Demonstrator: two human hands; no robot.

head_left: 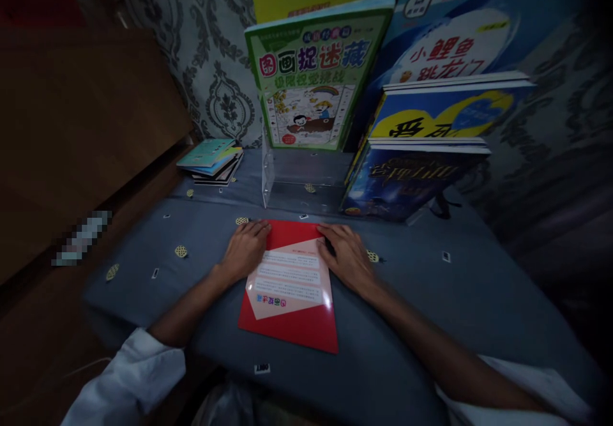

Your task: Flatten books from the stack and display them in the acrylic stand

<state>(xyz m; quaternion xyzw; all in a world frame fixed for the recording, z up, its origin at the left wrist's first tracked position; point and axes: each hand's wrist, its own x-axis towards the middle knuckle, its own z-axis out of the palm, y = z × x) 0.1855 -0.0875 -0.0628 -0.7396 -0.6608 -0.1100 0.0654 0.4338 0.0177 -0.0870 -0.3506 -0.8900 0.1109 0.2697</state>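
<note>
Red book (287,333) flat on blue-gray cloth (191,324) w/ pineapple print, upside down from this POV. L hand (246,250) on its far L corner, R hand (350,257) on far R corner, both palms down. Behind 'em: clear plastic stand (267,183) w/ green book (311,87) leaning back, dark blue book (407,183) to R. Small book stack (211,156) back L, nr patterned wallpaper (228,103). Lighting p dim tbh.
</note>
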